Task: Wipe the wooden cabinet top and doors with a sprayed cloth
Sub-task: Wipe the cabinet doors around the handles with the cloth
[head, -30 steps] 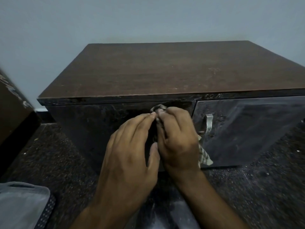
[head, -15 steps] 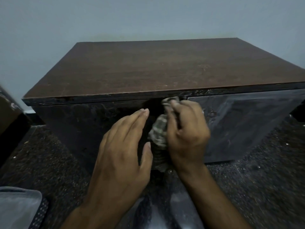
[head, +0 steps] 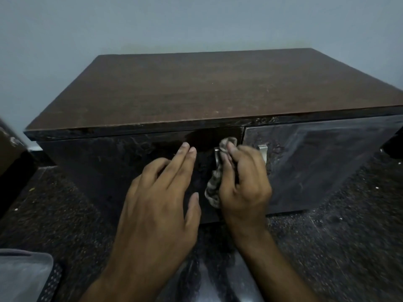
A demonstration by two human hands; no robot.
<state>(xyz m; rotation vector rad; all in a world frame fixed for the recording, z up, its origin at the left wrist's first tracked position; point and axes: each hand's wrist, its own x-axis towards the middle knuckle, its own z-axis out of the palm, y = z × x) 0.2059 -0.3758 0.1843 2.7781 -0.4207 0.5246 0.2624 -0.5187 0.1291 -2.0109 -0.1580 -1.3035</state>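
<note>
Cabinet [head: 209, 90]: low box, matte brown wood-grain top, faint dust specks; front edge chipped and scuffed.
Doors: glossy dark panels, smeared; left door [head: 104, 166] and right door [head: 322, 166] met at a seam below the top's front edge.
Handles: two pale metal pulls either side of the seam; left handle [head: 216, 156] partly hidden by cloth, right handle [head: 263, 152] partly behind the knuckles.
Cloth [head: 214, 188]: crumpled, pale-and-dark patterned, bunched against the left handle, tail hanging down the door.
Right hand [head: 244, 184]: fingers curled, gripped the cloth.
Left hand [head: 157, 205]: fingers straight and close together, tips on the left door; thumb apart.
Floor [head: 338, 236]: dark speckled stone before the cabinet.
Left of cabinet: dark furniture edge [head: 11, 153]; grey bin [head: 21, 275], perforated side.
Behind cabinet: plain pale wall [head: 196, 22].
</note>
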